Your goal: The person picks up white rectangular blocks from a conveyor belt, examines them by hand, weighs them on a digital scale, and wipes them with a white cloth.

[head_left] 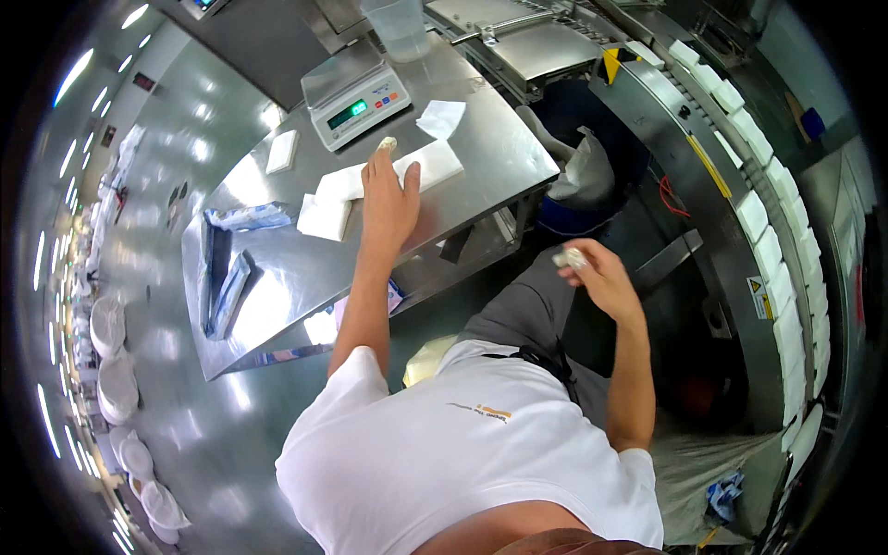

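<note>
My left hand (389, 199) reaches over the steel table (490, 139), fingers stretched out on a row of flat white packs (433, 165). Something whitish covers a fingertip. Another white pack (324, 217) lies by my left wrist. My right hand (606, 282) is off the table, in the air above my right leg. Its fingers are bent and close together, with something whitish (570, 258) at the tips; whether it is held or worn on the fingers is unclear. Beyond my left hand stands a white digital scale (361, 116) with a lit green display.
Blue-and-white plastic wrappers (227, 268) and a single white pack (282, 151) lie at the table's left. A white sheet (441, 118) is beside the scale, a clear plastic jug (398, 32) behind it. At right, a curved conveyor (680, 120) carries white packs past a dark blue bin (587, 217).
</note>
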Motion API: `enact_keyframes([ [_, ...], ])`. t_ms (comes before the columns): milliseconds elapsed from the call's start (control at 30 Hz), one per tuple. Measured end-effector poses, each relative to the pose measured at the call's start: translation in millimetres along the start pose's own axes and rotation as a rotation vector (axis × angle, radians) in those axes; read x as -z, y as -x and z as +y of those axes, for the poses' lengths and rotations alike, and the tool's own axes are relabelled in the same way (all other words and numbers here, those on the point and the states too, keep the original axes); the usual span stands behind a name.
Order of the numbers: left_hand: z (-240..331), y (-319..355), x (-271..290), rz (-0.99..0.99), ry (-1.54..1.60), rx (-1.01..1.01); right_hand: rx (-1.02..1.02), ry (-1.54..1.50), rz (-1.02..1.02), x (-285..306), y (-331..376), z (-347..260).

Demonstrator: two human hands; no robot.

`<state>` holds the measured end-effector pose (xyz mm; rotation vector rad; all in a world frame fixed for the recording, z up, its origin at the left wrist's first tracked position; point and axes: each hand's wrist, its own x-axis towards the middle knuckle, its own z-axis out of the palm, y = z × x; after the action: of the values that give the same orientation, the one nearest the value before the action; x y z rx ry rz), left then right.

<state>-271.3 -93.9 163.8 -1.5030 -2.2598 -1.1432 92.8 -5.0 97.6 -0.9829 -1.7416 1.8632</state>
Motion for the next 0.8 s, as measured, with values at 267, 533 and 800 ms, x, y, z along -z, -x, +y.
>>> enact_keyframes([
  [267, 14.5, 18.4, -20.7, -0.311, 0.142, -0.090, -0.011, -0.382, -0.065, -80.8, -59.2, -4.1],
  [533, 34.2, 39.0, -28.2, -0.556, 0.425, -0.162, 0.058, -0.747, 0.106, -126.7, -81.9, -4.7],
  [800, 112.2, 66.4, -51.3, -0.851, 0.999, 0.019, 0.335, -0.195, 0.301, -39.1, 46.0, -23.3],
])
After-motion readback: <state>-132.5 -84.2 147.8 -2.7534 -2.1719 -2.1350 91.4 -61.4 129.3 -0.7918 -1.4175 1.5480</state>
